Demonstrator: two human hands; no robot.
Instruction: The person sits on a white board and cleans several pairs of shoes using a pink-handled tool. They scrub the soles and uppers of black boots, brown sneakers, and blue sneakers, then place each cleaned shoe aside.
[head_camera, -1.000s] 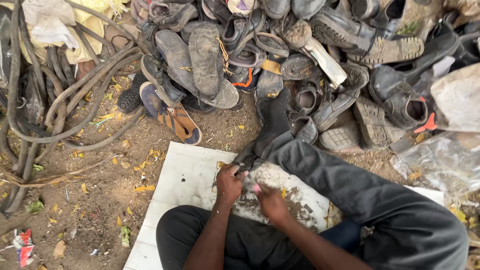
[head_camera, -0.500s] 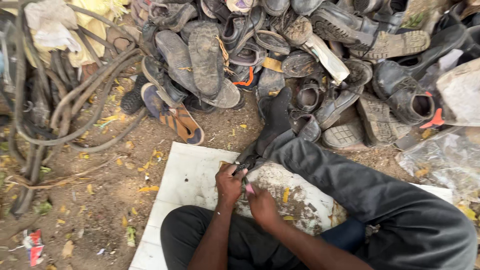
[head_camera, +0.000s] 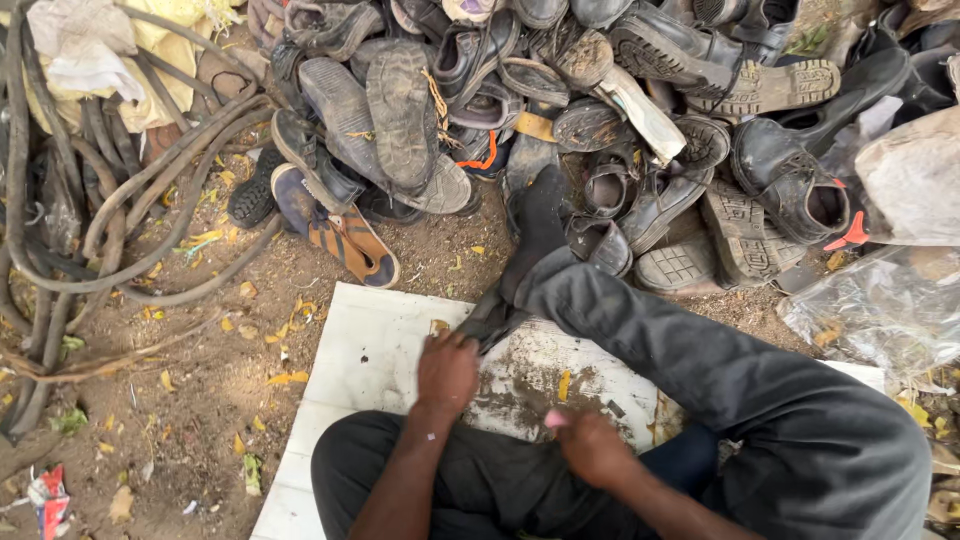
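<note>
My left hand (head_camera: 447, 370) presses down on the white board (head_camera: 350, 360), fingers closed on the near end of a dark, floppy piece of shoe material (head_camera: 492, 316). That piece runs up toward my black-socked foot (head_camera: 536, 232). My right hand (head_camera: 592, 447) is lower and nearer my body, above my lap, closed around a small object with a pale pink end (head_camera: 554, 418). I cannot tell what that object is. Dirt and scraps cover the board between the two hands.
A big heap of worn shoes, boots and soles (head_camera: 600, 120) fills the ground ahead. An orange-striped sandal (head_camera: 345, 240) lies by the board. Old rubber hoses (head_camera: 120, 200) and cloth sit at left, and a clear plastic bag (head_camera: 880, 310) at right. My grey-trousered leg (head_camera: 720, 370) crosses the board.
My right hand has pulled back from the left hand toward my body. The left hand stays on the dark piece at the board's upper part.
</note>
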